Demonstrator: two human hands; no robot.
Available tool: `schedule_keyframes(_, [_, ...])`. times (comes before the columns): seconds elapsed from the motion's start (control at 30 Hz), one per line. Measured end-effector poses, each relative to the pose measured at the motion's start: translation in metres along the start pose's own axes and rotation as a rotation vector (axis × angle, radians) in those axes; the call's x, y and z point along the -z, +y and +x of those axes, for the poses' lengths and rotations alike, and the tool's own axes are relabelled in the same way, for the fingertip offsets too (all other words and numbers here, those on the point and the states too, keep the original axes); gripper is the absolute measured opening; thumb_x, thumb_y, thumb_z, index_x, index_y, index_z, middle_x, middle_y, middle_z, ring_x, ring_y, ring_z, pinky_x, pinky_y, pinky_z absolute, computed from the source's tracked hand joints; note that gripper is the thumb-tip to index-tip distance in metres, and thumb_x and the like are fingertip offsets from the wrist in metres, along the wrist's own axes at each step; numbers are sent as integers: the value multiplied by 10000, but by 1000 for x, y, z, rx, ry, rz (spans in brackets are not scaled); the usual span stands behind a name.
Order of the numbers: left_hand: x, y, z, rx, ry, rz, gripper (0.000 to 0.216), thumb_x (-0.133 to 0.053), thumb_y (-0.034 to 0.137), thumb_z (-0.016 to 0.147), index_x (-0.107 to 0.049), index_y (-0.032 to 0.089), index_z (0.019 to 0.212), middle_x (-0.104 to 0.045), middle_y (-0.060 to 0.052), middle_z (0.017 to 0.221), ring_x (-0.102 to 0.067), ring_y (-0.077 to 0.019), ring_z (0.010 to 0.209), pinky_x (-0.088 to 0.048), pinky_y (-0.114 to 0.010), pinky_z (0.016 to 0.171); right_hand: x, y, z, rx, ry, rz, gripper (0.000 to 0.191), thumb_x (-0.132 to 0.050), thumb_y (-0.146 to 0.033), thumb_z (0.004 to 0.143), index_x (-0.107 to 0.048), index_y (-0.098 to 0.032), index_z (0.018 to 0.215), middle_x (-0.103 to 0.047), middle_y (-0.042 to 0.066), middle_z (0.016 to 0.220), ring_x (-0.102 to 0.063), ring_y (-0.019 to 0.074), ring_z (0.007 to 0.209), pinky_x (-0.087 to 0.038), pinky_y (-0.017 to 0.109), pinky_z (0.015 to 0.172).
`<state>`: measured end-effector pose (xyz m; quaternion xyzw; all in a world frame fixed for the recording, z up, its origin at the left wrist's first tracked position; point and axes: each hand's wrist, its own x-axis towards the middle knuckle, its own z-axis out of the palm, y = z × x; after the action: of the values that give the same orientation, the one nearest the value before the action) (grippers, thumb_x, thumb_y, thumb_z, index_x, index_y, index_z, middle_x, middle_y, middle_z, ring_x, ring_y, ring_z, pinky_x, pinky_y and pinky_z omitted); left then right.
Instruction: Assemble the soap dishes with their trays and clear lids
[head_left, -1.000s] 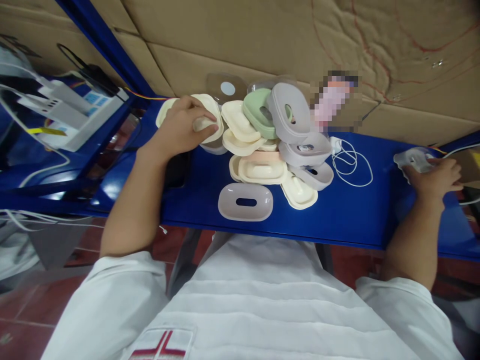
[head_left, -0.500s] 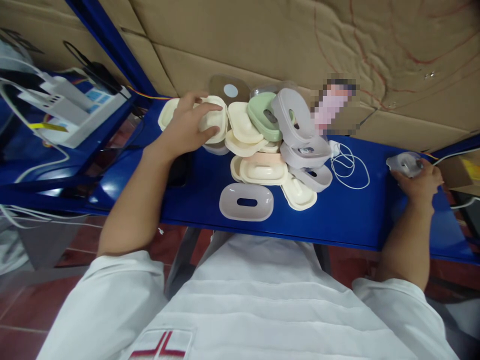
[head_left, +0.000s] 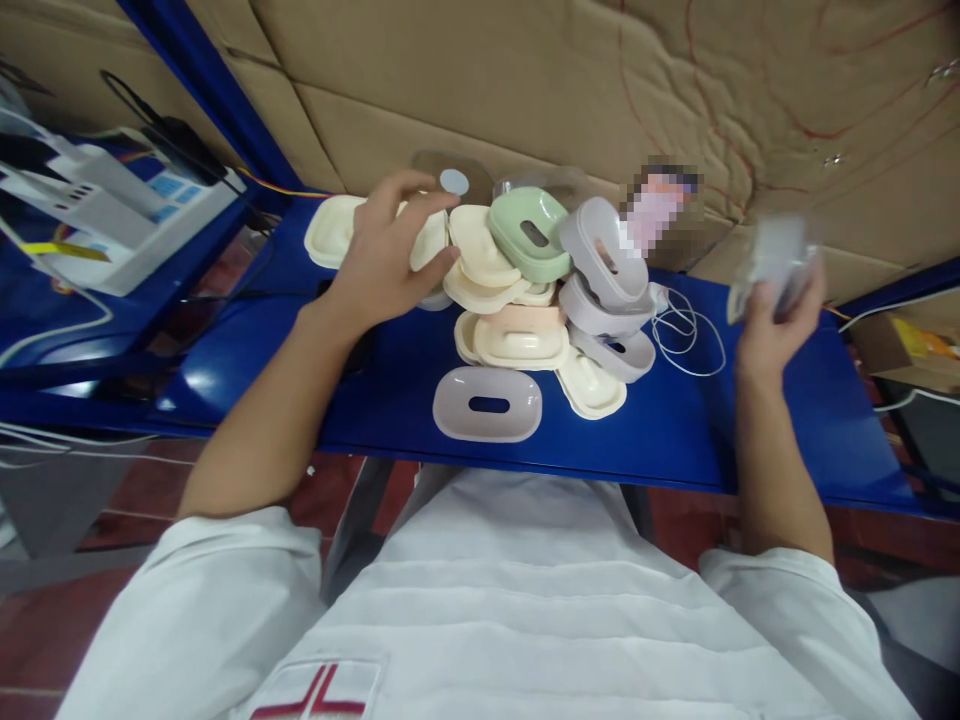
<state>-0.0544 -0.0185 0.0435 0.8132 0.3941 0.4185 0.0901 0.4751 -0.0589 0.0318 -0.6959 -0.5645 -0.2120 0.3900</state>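
Observation:
My left hand (head_left: 390, 255) hovers with spread fingers over the cream plastic dishes at the left of the pile, holding nothing. One cream dish (head_left: 328, 230) shows beside its wrist. To its right lie a cream lid-like piece (head_left: 480, 245), a green oval piece with a slot (head_left: 530, 235) and several stacked pale lilac pieces (head_left: 604, 250). Raised above the table's right end, my right hand (head_left: 780, 325) grips a clear plastic piece (head_left: 780, 250), smeared by motion. A slotted lilac dish (head_left: 487, 425) lies alone near the front edge.
The blue table (head_left: 675, 430) backs onto a cardboard panel (head_left: 480, 80). A white cable (head_left: 697, 370) lies coiled right of the pile, by a blurred-out phone-like object (head_left: 660, 210). Plugs fill a white power strip (head_left: 150, 235) at left. A cardboard box (head_left: 907, 350) stands at right.
My right hand has lifted the clear plastic piece from the table's right end and moved up and left. My left hand has risen slightly off the cream dish, fingers spread.

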Motion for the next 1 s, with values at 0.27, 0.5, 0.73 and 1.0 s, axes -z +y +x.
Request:
schedule_keyframes(0.27, [-3,29,-2,-105,-12,-372,1154,-969,572,779,-259,550,1689,-462,-21,1674,-699,-297,1230,-670,-521,978,43,-141,9,604,-80,300,884,-465,-800,1031,-433,-214,1692,-498,210,1676,-437,350,1617,-368,568,1310])
schedule_keyframes(0.5, [-7,38,-1,-28,110,-769,988,-971,596,776,-448,544,1612,-538,41,1633,-578,-310,1502,-537,-503,1246,35,-290,14,733,-638,554,594,-711,-645,993,-629,-420,1537,-576,0,1640,-519,279,1545,-404,459,1351])
schedule_keyframes(0.73, [-14,2,1,117,82,-897,845,-959,539,826,-549,429,1557,-602,-2,1595,-578,-298,1506,-511,-496,1276,-9,-289,60,405,-487,816,303,-575,-540,1074,-743,-326,1207,-789,-1,1318,-701,239,1264,-570,435,1135])
schedule_keyframes(1.0, [-33,-4,0,136,82,-805,858,-986,530,800,-564,338,1522,-647,-86,1516,-650,-324,1396,-591,-461,1160,-34,-253,75,298,-482,509,402,-462,-552,1093,-754,-276,1107,-811,32,1185,-715,242,1107,-574,418,1043])
